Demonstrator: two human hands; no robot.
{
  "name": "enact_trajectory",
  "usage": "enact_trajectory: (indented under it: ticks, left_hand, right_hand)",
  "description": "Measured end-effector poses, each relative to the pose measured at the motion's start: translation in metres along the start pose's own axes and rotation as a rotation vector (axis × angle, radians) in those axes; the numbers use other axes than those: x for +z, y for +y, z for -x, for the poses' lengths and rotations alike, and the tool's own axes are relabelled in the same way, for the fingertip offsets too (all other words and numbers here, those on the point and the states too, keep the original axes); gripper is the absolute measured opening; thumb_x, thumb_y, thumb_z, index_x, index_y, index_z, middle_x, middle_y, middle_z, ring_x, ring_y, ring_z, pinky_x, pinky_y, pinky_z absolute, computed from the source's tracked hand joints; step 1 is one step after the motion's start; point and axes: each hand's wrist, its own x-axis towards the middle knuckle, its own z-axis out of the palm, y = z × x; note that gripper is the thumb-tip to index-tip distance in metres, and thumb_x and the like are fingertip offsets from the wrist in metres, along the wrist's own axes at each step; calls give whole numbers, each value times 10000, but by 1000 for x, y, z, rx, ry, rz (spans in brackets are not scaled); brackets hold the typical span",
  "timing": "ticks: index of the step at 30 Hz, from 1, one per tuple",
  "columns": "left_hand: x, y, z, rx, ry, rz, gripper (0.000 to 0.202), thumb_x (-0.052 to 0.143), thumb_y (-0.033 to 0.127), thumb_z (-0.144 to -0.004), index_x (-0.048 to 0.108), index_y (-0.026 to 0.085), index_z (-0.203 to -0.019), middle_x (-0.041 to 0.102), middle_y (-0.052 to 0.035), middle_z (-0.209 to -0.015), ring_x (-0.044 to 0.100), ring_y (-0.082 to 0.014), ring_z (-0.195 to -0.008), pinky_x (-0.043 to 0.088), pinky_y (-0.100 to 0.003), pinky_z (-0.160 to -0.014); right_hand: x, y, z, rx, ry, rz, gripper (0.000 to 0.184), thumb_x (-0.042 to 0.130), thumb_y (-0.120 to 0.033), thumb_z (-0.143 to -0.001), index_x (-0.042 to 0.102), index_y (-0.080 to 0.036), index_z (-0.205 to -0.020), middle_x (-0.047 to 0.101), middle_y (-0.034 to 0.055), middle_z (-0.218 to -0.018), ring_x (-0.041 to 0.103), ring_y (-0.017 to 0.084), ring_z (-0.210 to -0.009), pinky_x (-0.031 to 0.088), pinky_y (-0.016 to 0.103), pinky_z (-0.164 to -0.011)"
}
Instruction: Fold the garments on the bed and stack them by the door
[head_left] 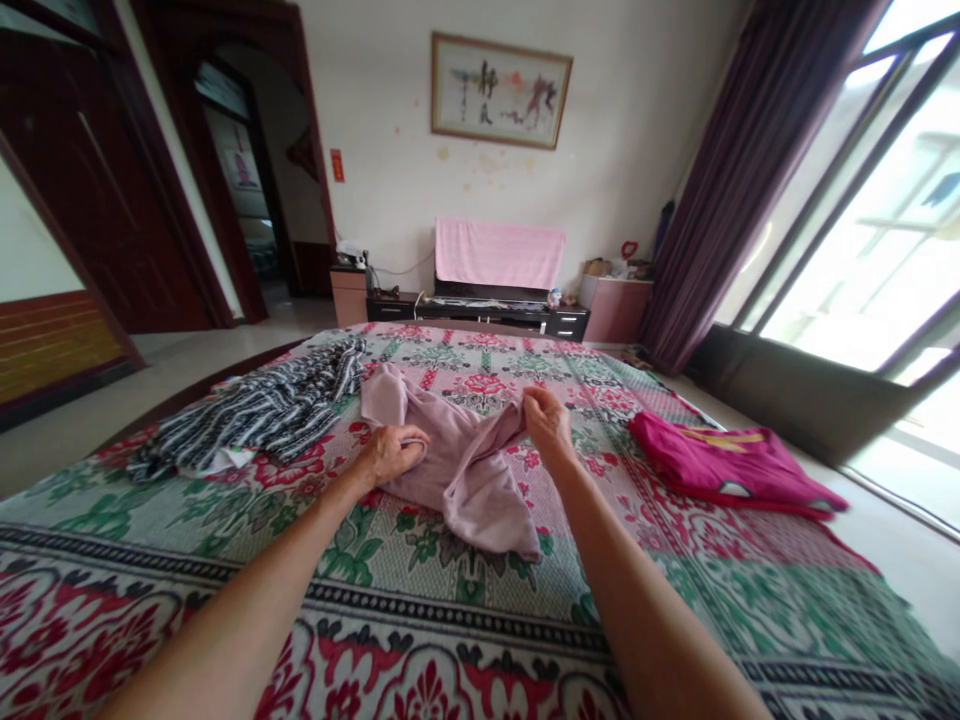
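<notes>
A pale pink long-sleeved garment (450, 440) lies partly spread and crumpled on the patterned bedcover (420, 620) in front of me. My left hand (394, 453) is closed on its left edge, low against the cover. With pinched fingers, my right hand (547, 415) lifts another part of it, perhaps a sleeve, at the right. A fold of the cloth crosses over between the two hands, and its lower end points toward me. The fingertips of my right hand are partly hidden by the cloth.
To the left lies a heap of black-and-white patterned cloth (255, 415). A folded magenta garment (735, 465) rests at the right. Beyond the bed's far edge stands a low black cabinet (390, 307) with a pink towel (499, 255) draped over something above it.
</notes>
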Motion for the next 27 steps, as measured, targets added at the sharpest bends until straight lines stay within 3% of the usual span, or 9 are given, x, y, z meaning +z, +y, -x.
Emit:
enact_trajectory:
  ticks: [3, 5, 10, 13, 16, 19, 23, 27]
  left_hand:
    - [2, -4, 0, -8, 15, 21, 316, 508, 264, -720, 753, 169, -894, 749, -20, -768, 654, -156, -674, 507, -228, -686]
    - [5, -6, 0, -6, 23, 37, 324, 506, 273, -721, 751, 166, -904, 754, -30, -818, 664, -163, -706, 513, -239, -706]
    - [15, -13, 2, 18, 78, 59, 319, 485, 270, -740, 741, 174, -905, 753, -45, -909, 679, -177, -834, 511, -262, -792]
    - [21, -16, 3, 42, 105, 20, 320, 469, 253, -753, 737, 181, -913, 749, -51, -933, 676, -184, -871, 500, -282, -837]
    - [25, -19, 4, 87, 124, -31, 306, 462, 227, -769, 731, 175, -905, 743, -63, -935, 670, -184, -885, 489, -279, -850]
    - [28, -21, 4, 118, 143, -79, 292, 461, 209, -787, 723, 175, -912, 738, -73, -935, 666, -181, -882, 482, -277, -853]
    - [30, -19, 5, 127, 165, -125, 279, 458, 210, -800, 717, 168, -893, 730, -87, -916, 664, -197, -864, 487, -308, -842]
    - [30, -17, 6, 128, 191, -98, 274, 458, 199, -791, 714, 166, -884, 731, -85, -910, 665, -196, -858, 491, -315, -839]
  right_hand:
    - [-6, -10, 1, -154, 32, 124, 292, 489, -314, -747, 693, -179, -907, 702, 54, -827, 615, 189, -769, 484, 321, -759]
    - [-6, -21, 6, -267, -13, 149, 247, 487, -260, -756, 694, -190, -868, 711, 58, -886, 623, 189, -825, 481, 330, -806]
    - [4, -48, 36, -466, -340, 103, 204, 483, -228, -811, 677, -179, -855, 697, 40, -841, 625, 147, -766, 489, 265, -711]
    - [1, -57, 67, -643, -552, 171, 178, 509, -247, -835, 666, -192, -898, 680, 37, -852, 611, 148, -785, 483, 291, -768]
    - [-14, -60, 101, -778, -677, 217, 229, 556, -315, -825, 638, -217, -1015, 655, 66, -1030, 594, 194, -954, 469, 352, -878]
    - [-30, -53, 125, -845, -743, 233, 362, 589, -372, -805, 587, -237, -1141, 590, 82, -1197, 546, 231, -1084, 437, 401, -955]
    - [-35, -35, 134, -851, -766, 258, 457, 623, -344, -762, 555, -240, -1202, 570, 86, -1232, 517, 253, -1129, 408, 441, -991]
    - [-26, -23, 130, -752, -662, 274, 321, 541, -213, -802, 613, -233, -1114, 612, 81, -1144, 556, 226, -1058, 454, 404, -932]
